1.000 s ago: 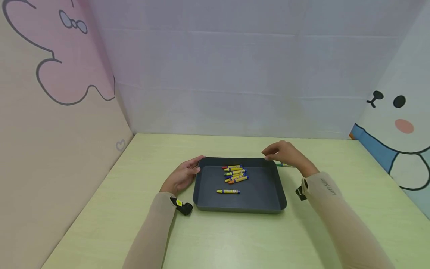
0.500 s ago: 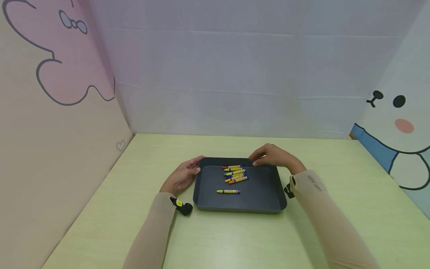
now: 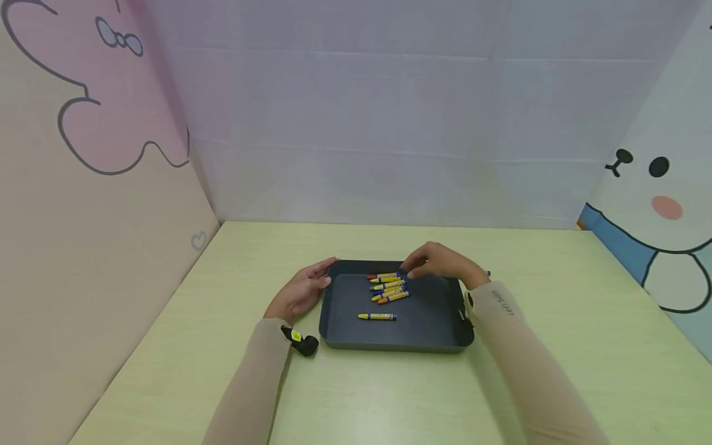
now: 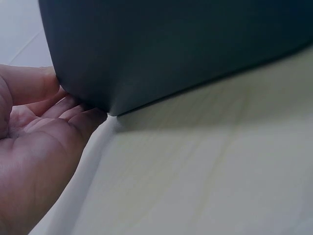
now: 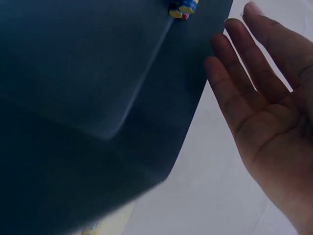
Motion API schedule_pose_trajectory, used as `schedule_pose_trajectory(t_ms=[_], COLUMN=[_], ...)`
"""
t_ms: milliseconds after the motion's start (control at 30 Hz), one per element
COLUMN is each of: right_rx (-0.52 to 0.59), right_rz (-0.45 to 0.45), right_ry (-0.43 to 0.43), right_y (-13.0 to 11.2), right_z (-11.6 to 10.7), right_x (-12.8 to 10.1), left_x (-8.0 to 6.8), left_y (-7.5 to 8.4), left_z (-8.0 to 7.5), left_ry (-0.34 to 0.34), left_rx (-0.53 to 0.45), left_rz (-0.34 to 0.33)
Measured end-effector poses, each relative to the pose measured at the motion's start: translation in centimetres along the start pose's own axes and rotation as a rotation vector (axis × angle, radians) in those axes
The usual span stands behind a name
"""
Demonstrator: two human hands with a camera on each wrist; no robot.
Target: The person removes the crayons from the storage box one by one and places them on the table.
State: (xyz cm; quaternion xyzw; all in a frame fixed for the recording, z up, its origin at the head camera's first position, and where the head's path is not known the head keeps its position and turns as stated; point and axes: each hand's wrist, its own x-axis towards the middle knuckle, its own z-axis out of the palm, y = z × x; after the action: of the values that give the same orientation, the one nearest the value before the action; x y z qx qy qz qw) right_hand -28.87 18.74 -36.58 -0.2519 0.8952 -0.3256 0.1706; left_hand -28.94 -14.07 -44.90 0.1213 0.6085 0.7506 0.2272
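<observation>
My left hand (image 3: 301, 289) rests along the left side of a dark grey tray (image 3: 356, 342), its fingers fairly straight. In the left wrist view, the left hand (image 4: 44, 127) touches the outer wall of the tray (image 4: 161, 54) near a lower corner. Inside the tray, several yellow-wrapped crayons (image 3: 389, 287) lie grouped, and one lone yellow crayon (image 3: 377, 316) lies nearer to me. My right hand (image 3: 441, 261) is over the far right of the tray, fingertips close to the group's right ends. In the right wrist view, the right hand (image 5: 264, 93) has loosely extended fingers; nothing shows between them.
Another crayon (image 3: 489, 272) lies on the pale table (image 3: 267, 247) right of the tray, mostly hidden behind my right wrist. Cloth-covered walls (image 3: 345, 123) stand behind the table and at both sides.
My right hand has moved left, from the tray's far right corner towards the right ends of the grouped crayons. My left hand, the tray and the crayons have stayed put.
</observation>
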Motion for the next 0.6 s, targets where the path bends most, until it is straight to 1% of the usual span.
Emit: schedule_pose_trajectory(t_ms=[100,233,433,600], right_rx=[0.018,0.011,0.004,0.011], right_rz=[0.006,-0.004,-0.020,-0.016], right_ry=[-0.008,-0.010,-0.013,-0.006], right_y=[0.1,0.4,0.4,0.3], right_z=[0.3,0.8,1.4,1.9], right_x=[0.3,0.7,1.0,1.0], left_x=[0.0,0.0,0.0,0.0], left_y=[0.0,0.0,0.1,0.0], left_z=[0.0,0.0,0.0,0.0], left_ry=[-0.004,-0.005,-0.001,-0.003], left_rx=[0.006,0.014,-0.006,-0.014], left_rz=[-0.001,-0.003,-0.004,-0.002])
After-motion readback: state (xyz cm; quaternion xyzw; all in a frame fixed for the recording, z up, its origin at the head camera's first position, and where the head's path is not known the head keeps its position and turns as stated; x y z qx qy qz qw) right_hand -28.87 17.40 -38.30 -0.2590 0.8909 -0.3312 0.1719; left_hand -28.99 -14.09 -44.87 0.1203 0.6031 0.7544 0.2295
